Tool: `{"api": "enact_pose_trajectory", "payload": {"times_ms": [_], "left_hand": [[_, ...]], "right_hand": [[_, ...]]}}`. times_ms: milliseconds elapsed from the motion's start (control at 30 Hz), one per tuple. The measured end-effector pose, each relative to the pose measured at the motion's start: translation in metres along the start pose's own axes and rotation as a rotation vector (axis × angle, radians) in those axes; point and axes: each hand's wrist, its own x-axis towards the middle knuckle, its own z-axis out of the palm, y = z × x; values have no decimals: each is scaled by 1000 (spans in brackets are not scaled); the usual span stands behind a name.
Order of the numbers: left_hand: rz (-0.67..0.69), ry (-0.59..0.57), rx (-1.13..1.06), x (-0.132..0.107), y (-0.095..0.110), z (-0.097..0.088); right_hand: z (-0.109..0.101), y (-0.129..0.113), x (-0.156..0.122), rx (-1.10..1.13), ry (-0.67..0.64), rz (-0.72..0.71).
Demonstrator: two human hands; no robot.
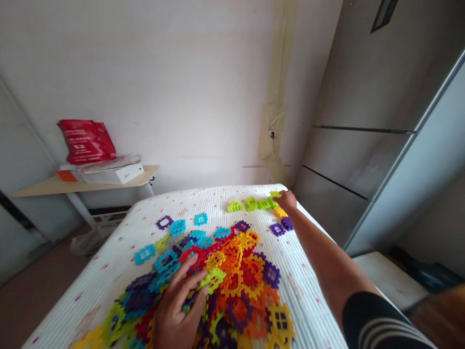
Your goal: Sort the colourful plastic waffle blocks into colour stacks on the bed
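A heap of toothed plastic building pieces [232,283] in orange, red, purple, blue, yellow and lime lies at the near middle of the covered surface. My left hand [178,305] rests over the heap with fingers spread, its fingertips against a lime building piece [214,278]. At the far right corner, my right hand [286,201] is closed at a lime building piece [275,194]; its fingertips are partly hidden. Left of that hand is a row of lime pieces [251,204]. Yellow [279,212] and purple pieces [278,229] lie just nearer.
The surface has a white ribbed cover [119,242] with red spots. Loose blue pieces [201,219] lie beyond the heap. At the back left, a side table [39,188] bears a white box [123,174] and red bag [87,143]. A grey cabinet [348,160] stands right.
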Motion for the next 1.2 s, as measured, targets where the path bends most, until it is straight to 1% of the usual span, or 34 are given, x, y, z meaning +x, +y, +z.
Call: {"api": "enact_pose_trajectory", "payload": {"times_ms": [167,333,500,633,767,867,933,967,1033,1100,1133,1200], "left_hand": [[-17,-9,18,-1,-1,-2],[-46,-17,20,-1,-2,-2],[-89,-26,-23,-1,-2,-2],[-137,-36,-57,-1,-2,-1],[-162,-35,-88,-4,-5,0],[-202,-32,-135,-6,-5,0],[-246,-29,-192,-6,-3,-1],[-279,-25,-234,-5,-1,-1],[-380,-15,-350,-4,3,-1],[-516,26,-500,-1,7,0],[-584,57,-572,0,8,0],[-700,119,-684,1,8,1]], "right_hand": [[14,-1,10,-70,-55,31],[18,-5,12,-110,-81,53],[21,-7,11,-117,-94,65],[19,-8,9,-101,-83,60],[5,-13,3,-62,-27,18],[-9,-24,-9,-4,36,-83],[-19,-33,-24,46,40,-177],[-23,-39,-34,105,22,-245],[-31,-51,-61,310,-60,-428],[-40,-62,-95,577,-193,-642],[-44,-68,-112,668,-258,-734],[-50,-78,-145,765,-362,-865]]}}
